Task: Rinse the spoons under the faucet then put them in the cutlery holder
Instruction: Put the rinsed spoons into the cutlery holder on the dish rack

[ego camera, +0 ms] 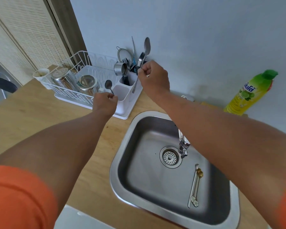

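— What do we hold?
— Our left hand point(104, 103) pinches a small spoon point(109, 85) by its handle, bowl up, just left of the white cutlery holder point(125, 91); our right hand point(153, 78) is closed on a large spoon point(146, 48) and a fork point(141, 59), their handles reaching down into the holder.
— And the rest?
— The holder stands at the right end of the dish rack point(82, 76) near the table's point(40, 116) back edge; two slim spoons point(195, 185) lie in the sink point(122, 162), right of the drain, under the faucet point(183, 146).
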{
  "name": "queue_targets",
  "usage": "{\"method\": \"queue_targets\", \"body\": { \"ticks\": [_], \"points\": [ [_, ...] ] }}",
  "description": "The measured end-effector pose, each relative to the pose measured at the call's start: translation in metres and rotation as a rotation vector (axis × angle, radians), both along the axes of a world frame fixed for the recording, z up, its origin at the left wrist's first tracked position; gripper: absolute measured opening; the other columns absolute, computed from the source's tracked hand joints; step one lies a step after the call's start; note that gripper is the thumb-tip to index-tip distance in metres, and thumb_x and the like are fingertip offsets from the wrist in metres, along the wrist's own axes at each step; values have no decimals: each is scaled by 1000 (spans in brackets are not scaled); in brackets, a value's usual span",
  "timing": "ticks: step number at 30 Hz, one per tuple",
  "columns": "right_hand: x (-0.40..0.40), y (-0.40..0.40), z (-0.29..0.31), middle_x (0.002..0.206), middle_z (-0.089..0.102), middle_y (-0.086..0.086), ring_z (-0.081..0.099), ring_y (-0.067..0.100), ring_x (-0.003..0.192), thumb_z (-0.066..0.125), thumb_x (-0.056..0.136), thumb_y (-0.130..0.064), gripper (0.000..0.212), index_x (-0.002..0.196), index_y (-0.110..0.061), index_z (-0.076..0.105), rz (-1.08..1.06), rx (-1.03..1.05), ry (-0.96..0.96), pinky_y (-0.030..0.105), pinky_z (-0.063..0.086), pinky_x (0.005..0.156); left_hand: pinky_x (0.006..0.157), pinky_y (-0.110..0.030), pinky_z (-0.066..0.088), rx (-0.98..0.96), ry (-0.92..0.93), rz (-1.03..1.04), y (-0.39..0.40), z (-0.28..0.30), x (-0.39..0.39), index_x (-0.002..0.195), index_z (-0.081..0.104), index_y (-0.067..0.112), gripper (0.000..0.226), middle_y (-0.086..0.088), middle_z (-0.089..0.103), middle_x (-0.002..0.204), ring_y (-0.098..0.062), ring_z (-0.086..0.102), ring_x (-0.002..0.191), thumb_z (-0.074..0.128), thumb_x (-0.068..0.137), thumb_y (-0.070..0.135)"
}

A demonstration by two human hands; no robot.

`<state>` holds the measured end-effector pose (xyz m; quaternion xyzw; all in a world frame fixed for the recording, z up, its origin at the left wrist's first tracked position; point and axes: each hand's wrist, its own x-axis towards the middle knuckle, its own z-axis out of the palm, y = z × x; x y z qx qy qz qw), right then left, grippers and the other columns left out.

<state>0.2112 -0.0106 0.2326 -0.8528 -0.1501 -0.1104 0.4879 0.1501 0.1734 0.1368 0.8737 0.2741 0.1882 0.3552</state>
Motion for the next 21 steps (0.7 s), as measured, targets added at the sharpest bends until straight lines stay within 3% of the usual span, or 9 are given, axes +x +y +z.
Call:
{"method": "queue_targets", "body": {
  "ticks": [8,14,16,18,21],
  "points": [
    [19,38,-23,79,63,-11,63,19,81,61,92,-31,8,85,-27,60,52,-132,81,31,48,68,69,-31,44,31,27,-33,4,-1,-4,95,79,11,25,-7,72,85,-26,66,78,65,93,32],
    [10,57,-53,82,65,-9,62,15,78,61,95,-30,7,89,-27,63,132,-287,116,29,48,64,83,-34,48,-19,-17,-20,4,-6,-10,105,73,13,23,-4,71,103,-21,65,96,66,96,34],
    [6,60,-61,85,66,-10,63,14,79,60,95,-30,8,88,-29,63,149,-331,136,28,45,62,77,-27,44,-93,-61,-12,3,-11,-15,104,64,22,15,7,68,96,-14,64,91,69,96,33],
    [1,61,-67,86,67,-12,63,14,80,60,95,-31,9,87,-30,65,151,-363,158,27,41,60,67,-19,40,-139,-78,2,0,-14,-20,106,55,28,22,16,64,88,-5,62,83,73,94,33],
    [-7,57,-75,94,68,-10,64,15,86,58,97,-30,12,94,-32,69,159,-399,198,27,41,61,61,-17,37,-177,-50,36,-5,-22,-28,110,51,26,33,15,62,85,3,57,79,76,92,36]
  ]
}}
